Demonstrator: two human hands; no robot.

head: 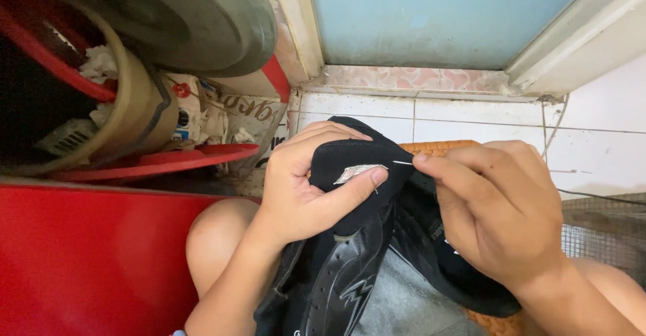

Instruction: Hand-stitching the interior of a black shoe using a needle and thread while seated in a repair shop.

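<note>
Head view looks straight down at a person's lap and two bare hands working on a black shoe (350, 269). The left hand (303, 188) is clamped on the upper edge of the shoe, fingers curled over the top and the thumb pressed flat against the dark fabric, right beside a small pale label (354, 172) sewn into it. The right hand (501, 208) is closed in a pinch, thumb and forefinger tight together on a thin needle (404, 163) whose bright tip pokes out toward the fabric just beside the left thumb. The two hands sit close together, nearly touching across the shoe's rim.

The shoe rests between the person's bare knees, its grey inner lining and a stitched zigzag pattern on the side showing lower in the frame. Behind the shoe, partly hidden by it, lies a woven orange mat (437, 147) on a white tiled floor (592, 147). A pale blue door (431, 13) with a cream frame stands at the top.

To the left, a red surface (87, 262) fills the lower corner, and above it stand a large roll of brown tape (138, 107), a red lid (182, 158) and a grey round object (195, 20), with crumpled paper tucked among them. A patch of grey mesh (605, 232) lies at the right edge
</note>
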